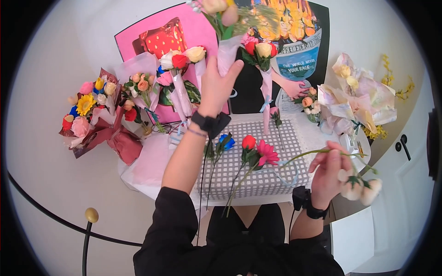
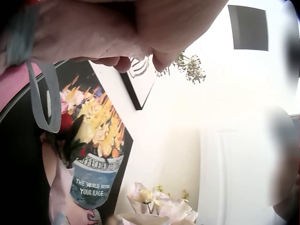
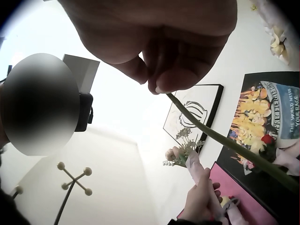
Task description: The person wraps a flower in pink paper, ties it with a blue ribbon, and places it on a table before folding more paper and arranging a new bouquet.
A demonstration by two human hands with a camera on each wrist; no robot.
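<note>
My left hand (image 1: 216, 89) holds a small bouquet upright by its pale paper wrap (image 1: 228, 53), raised above the far side of the table. Pale blooms and feathery greenery (image 3: 185, 140) stand out of the top of the wrap. On the right, my right hand (image 1: 329, 172) pinches a green flower stem (image 1: 301, 156) between thumb and fingers. Its bare end points left over the cloth, and cream blooms (image 1: 370, 191) hang head-down below the hand. A blue rose (image 1: 226, 141), a red flower (image 1: 248, 142) and a pink daisy (image 1: 268, 152) lie between the hands.
A checked cloth (image 1: 262, 184) covers the middle of the table. Wrapped bouquets stand along the back, including a red-and-cream rose bunch (image 1: 263, 50). A maroon-wrapped bouquet (image 1: 124, 142) is at left, a pale-paper one (image 1: 359, 101) at right. Posters (image 1: 294, 64) lean behind.
</note>
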